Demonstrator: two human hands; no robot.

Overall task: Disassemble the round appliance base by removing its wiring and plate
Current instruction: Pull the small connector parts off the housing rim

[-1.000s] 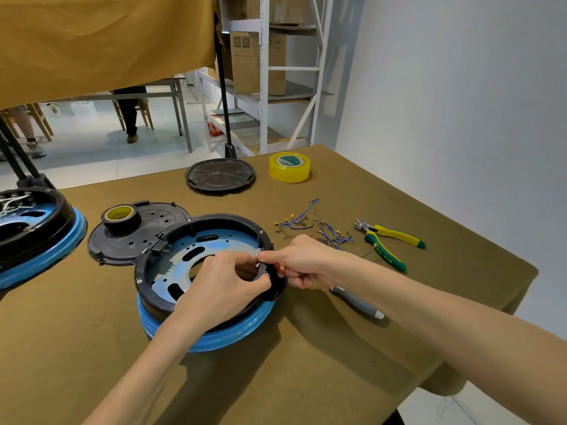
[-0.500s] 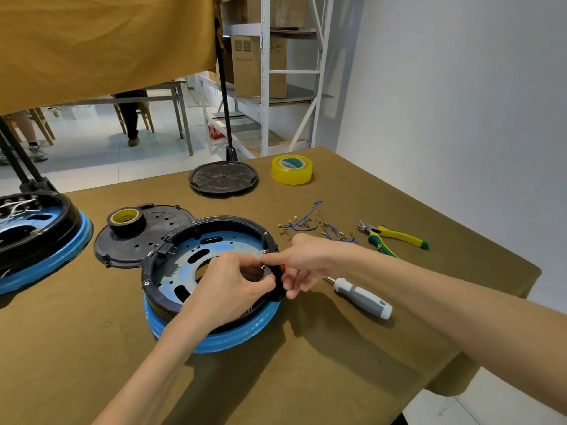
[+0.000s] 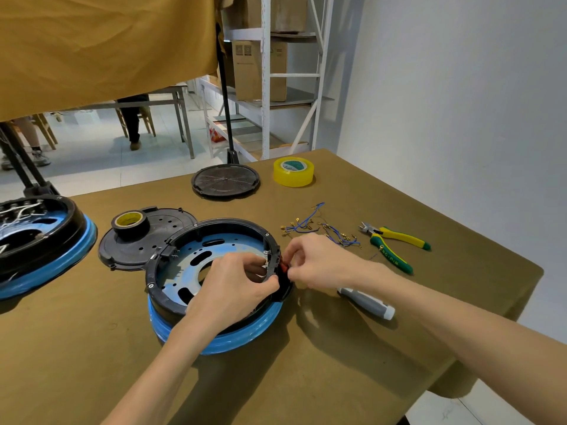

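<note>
A round appliance base (image 3: pixel 171 302), black rim over a blue band, lies open side up on the table with a bluish metal plate (image 3: pixel 196 256) inside. My left hand (image 3: pixel 233 289) reaches inside at the right rim, fingers curled round a small metal-terminal part there. From outside the rim my right hand (image 3: pixel 319 262) pinches a small red switch (image 3: pixel 284 267) set in the rim. A bundle of removed blue wires (image 3: pixel 306 225) with brass terminals lies just behind my right hand.
A black cover (image 3: pixel 138 250) with a black tape roll (image 3: pixel 130 220) on it lies behind the base. A second base (image 3: pixel 40 240) stands at left. Further off are a black disc (image 3: pixel 225 180), yellow tape (image 3: pixel 293 171), yellow-green pliers (image 3: pixel 392 246) and a grey screwdriver (image 3: pixel 368 303).
My right hand slid off the screwdriver handle, which now shows on the table. The red switch now shows between its fingertips. My left hand stays at the inner rim.
</note>
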